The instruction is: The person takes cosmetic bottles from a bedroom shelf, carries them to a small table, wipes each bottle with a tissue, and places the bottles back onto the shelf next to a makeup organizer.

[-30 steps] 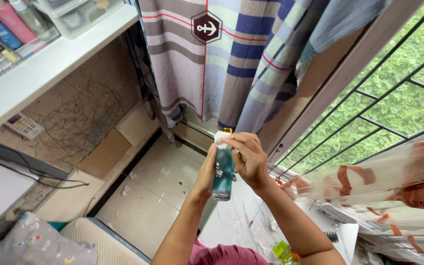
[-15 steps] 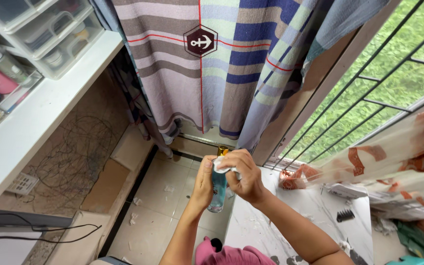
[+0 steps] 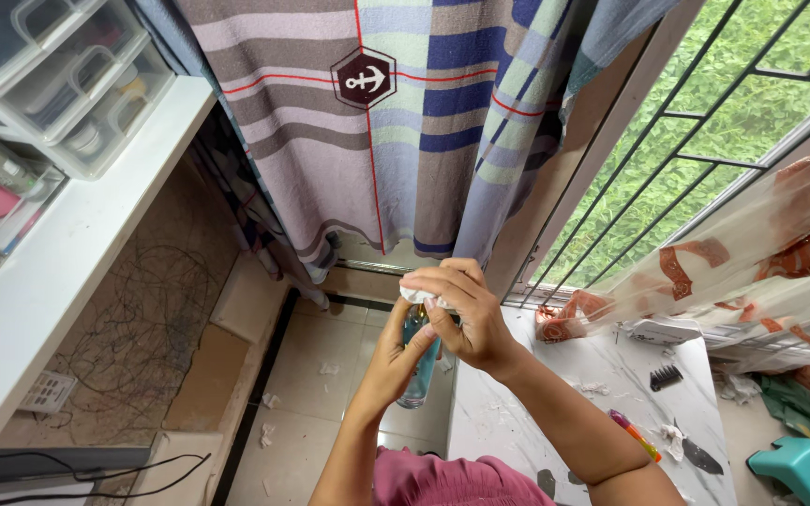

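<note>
1. Your left hand (image 3: 396, 351) is wrapped around a slim clear bottle of blue-green liquid (image 3: 417, 361), fingers closed on its body and holding it upright in front of you, above the pale tiled floor (image 3: 321, 375).
2. Your right hand (image 3: 461, 314) sits on top of that bottle, fingers pinched together on a small piece of white tissue (image 3: 417, 296) pressed against the bottle's top (the cap itself is hidden under the tissue and fingers).
3. Both forearms rise from the bottom of the view, over a pink garment (image 3: 442, 478) at your chest.
4. Just to the right of the hands is a white marble-patterned tabletop (image 3: 536, 394), carrying a small black comb attachment (image 3: 666, 377), an orange and green pen-shaped item (image 3: 637, 435) and scraps of paper.
5. Straight ahead hangs a striped fabric in brown, blue and pale green (image 3: 396, 131) with a dark anchor badge (image 3: 365, 80).
6. To the right, a window with a black metal grille (image 3: 705, 141) shows green grass, and a sheer curtain with rust-red print (image 3: 761, 253) hangs beside it.
7. To the left, a white shelf (image 3: 58, 272) holds clear plastic drawer units (image 3: 58, 84) and a few bottles.
8. A turquoise plastic stool (image 3: 803, 468) sits at the lower right corner.
</note>
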Demonstrator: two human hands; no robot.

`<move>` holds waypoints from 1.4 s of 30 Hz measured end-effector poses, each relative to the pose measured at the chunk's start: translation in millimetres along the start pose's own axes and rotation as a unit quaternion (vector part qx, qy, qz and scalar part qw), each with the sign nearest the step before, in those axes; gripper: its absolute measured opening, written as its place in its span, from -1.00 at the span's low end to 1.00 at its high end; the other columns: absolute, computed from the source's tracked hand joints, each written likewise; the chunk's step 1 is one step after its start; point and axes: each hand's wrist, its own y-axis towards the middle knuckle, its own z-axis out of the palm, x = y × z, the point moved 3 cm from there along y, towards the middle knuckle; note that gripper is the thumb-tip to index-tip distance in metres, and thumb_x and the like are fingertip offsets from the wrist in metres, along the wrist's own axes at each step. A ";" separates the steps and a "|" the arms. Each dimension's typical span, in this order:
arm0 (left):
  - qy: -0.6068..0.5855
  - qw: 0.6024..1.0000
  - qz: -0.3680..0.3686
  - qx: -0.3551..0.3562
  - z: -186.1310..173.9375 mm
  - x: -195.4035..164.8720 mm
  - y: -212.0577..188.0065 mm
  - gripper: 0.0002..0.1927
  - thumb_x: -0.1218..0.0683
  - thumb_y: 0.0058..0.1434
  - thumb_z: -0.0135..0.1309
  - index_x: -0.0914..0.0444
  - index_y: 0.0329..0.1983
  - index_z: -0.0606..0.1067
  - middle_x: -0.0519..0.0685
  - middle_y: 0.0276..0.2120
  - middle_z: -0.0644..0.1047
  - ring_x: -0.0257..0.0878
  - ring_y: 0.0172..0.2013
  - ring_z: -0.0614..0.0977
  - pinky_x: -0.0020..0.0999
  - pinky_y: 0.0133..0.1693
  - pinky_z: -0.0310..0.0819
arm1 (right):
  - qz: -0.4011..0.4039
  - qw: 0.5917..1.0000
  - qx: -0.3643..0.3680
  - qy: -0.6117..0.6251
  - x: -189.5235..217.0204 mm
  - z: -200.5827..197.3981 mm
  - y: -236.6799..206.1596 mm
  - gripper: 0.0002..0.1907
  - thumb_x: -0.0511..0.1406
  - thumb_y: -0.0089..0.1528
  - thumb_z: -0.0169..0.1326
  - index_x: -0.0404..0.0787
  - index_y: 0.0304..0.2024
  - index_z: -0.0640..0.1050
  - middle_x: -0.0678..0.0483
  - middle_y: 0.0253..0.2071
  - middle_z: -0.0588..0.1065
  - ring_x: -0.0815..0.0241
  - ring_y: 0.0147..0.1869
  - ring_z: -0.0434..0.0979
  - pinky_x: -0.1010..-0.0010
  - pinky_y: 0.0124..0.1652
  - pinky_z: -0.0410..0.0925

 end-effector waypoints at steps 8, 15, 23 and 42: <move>-0.010 0.999 0.041 0.009 1.5 6.8 -2.2 -0.42 0.08 0.41 0.05 0.22 0.41 0.12 -0.02 -0.06 0.48 -0.36 -0.24 0.56 -0.46 -0.21 0.49 | -0.069 0.994 -0.089 -0.018 3.8 0.8 -30.5 -0.75 -0.46 0.18 0.26 -0.16 -0.09 0.66 0.09 -0.06 0.63 0.13 -0.01 0.53 0.42 0.04 0.42; -0.090 0.995 -0.005 0.047 -8.4 5.6 1.6 -0.33 0.04 0.37 0.09 0.11 0.38 -0.02 0.10 -0.17 0.48 -0.22 -0.33 0.58 -0.33 -0.29 0.54 | 0.175 0.940 -0.139 0.257 -46.9 7.2 -52.1 -0.80 -0.44 0.37 0.11 -0.29 0.05 0.59 0.06 0.00 0.63 0.24 0.08 0.57 0.45 0.11 0.43; -0.266 0.953 -0.027 0.140 3.6 8.8 -0.2 -0.24 -0.18 0.36 0.06 0.03 0.43 -0.09 0.16 -0.15 0.44 -0.14 -0.34 0.56 -0.25 -0.43 0.51 | 0.279 0.860 -0.021 0.428 -45.9 15.5 -71.0 -0.30 -0.25 0.41 0.11 -0.30 0.54 0.21 0.05 0.11 0.48 0.42 -0.04 0.37 0.64 -0.06 0.27; 0.033 0.999 -0.013 0.011 121.3 -6.6 13.0 -0.21 0.09 0.37 0.02 0.10 0.52 -0.15 0.08 -0.05 0.50 -0.29 -0.37 0.59 -0.41 -0.31 0.52 | 0.076 0.976 -0.204 0.001 -56.9 -90.5 -127.4 -0.53 -0.39 0.29 0.26 -0.33 0.13 0.32 0.00 -0.12 0.63 0.25 0.00 0.64 0.45 0.03 0.47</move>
